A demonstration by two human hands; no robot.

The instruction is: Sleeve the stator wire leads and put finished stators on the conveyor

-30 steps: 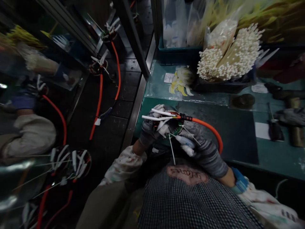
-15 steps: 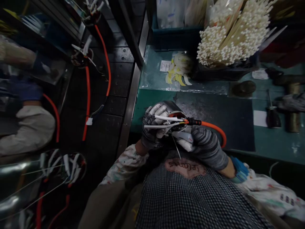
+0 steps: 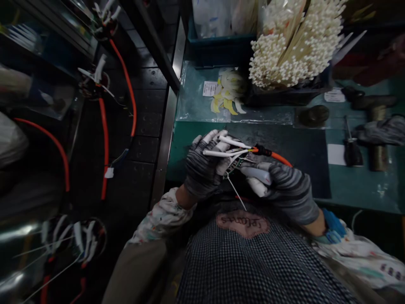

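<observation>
A round wired part (image 3: 236,162) with white sleeved leads (image 3: 226,153) is held close to my apron. My left hand (image 3: 204,164), in a grey striped glove with white fingertips, wraps round its left side. An orange cable (image 3: 281,158) leaves the part to the right through a black collar (image 3: 262,150). My right hand (image 3: 284,185), gloved alike, is closed at the lower right of the part, round a pale bluish-white piece (image 3: 257,174). A thin white string (image 3: 236,193) hangs from the part toward the apron.
Beyond my hands are a dark mat (image 3: 310,147), yellow and white pieces (image 3: 228,95) and a bundle of white-tipped sticks (image 3: 294,55). A screwdriver (image 3: 352,152) and a hammer (image 3: 378,131) lie right. Similar parts with red cables (image 3: 104,143) stand left; a person's sleeve (image 3: 11,141) shows.
The view has shifted, and the part is turned a little in my hands. My right hand has moved slightly right and down. At far left, the person's blue-gloved hand has gone out of sight.
</observation>
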